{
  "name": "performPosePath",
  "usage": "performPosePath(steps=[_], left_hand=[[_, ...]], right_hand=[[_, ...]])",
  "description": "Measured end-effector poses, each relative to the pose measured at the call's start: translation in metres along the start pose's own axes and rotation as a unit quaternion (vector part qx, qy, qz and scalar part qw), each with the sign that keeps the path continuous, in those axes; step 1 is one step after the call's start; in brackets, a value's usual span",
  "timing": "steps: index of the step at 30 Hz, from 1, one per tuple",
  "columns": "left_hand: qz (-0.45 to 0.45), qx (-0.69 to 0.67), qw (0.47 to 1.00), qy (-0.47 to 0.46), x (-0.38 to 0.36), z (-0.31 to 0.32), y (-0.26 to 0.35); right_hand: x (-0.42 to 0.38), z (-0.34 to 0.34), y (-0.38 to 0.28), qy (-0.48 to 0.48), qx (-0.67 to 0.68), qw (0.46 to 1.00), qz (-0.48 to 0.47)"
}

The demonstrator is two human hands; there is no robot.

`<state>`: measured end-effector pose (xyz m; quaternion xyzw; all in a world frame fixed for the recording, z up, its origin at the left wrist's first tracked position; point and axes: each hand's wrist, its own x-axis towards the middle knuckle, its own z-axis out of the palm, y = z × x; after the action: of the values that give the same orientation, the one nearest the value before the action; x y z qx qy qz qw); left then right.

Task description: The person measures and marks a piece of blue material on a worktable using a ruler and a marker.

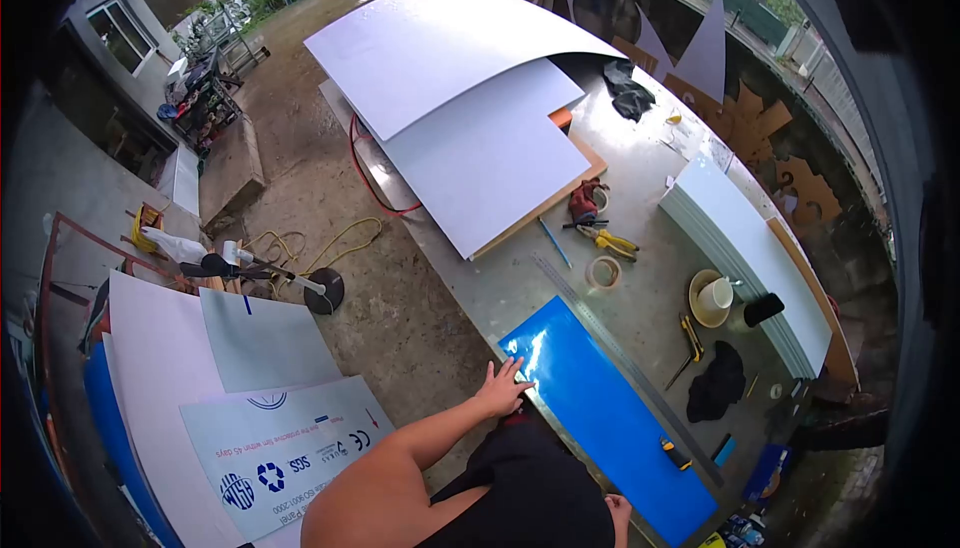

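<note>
A glossy blue sheet [610, 408] lies along the near edge of the metal table. At its left end my left hand [502, 386] rests with fingers spread, the fingertips on the sheet's edge. My right hand [619, 510] is low beside the table edge, partly hidden by my body; its fingers look curled, and what they hold, if anything, is not visible. A yellow and black cutter [676, 455] lies on the right part of the sheet. Along the sheet's far side runs a long metal ruler [625, 360].
Large white panels [480, 148] are stacked at the table's far left. Tape [603, 272], yellow pliers [608, 243], a white cup [715, 295], a black cloth [716, 383] and stacked white strips [750, 258] lie beyond the sheet. A fan [322, 291] stands on the floor.
</note>
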<state>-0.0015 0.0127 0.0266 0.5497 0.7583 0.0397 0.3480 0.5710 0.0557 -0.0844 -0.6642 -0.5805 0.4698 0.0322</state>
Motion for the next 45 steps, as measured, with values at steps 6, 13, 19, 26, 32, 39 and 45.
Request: performPosePath(steps=[6, 13, 19, 26, 32, 39, 45], left_hand=[[-0.016, -0.006, 0.999, -0.030, 0.002, -0.004, 0.003], [-0.018, -0.019, 0.999, -0.032, 0.005, -0.002, 0.000], [-0.016, -0.011, 1.000, -0.021, 0.006, 0.002, -0.002], [-0.018, -0.013, 0.999, -0.024, 0.008, 0.005, -0.004], [-0.021, -0.017, 0.999, -0.026, 0.007, 0.003, -0.002], [-0.024, -0.037, 0.999, -0.030, 0.006, 0.000, -0.001], [-0.022, -0.033, 0.999, -0.022, 0.007, 0.003, -0.003]], right_hand=[[0.010, -0.001, -0.004, 0.001, -0.016, 1.000, 0.017], [0.020, -0.004, 0.017, -0.004, 0.044, 0.998, 0.045], [0.018, -0.003, 0.002, 0.003, 0.017, 0.999, 0.031], [-0.012, -0.012, -0.049, -0.020, -0.023, 0.999, 0.014], [-0.009, -0.009, -0.041, -0.042, -0.017, 0.998, 0.038], [0.014, -0.003, -0.002, -0.022, 0.000, 1.000, -0.009], [0.018, -0.002, 0.014, -0.017, 0.047, 0.999, 0.015]])
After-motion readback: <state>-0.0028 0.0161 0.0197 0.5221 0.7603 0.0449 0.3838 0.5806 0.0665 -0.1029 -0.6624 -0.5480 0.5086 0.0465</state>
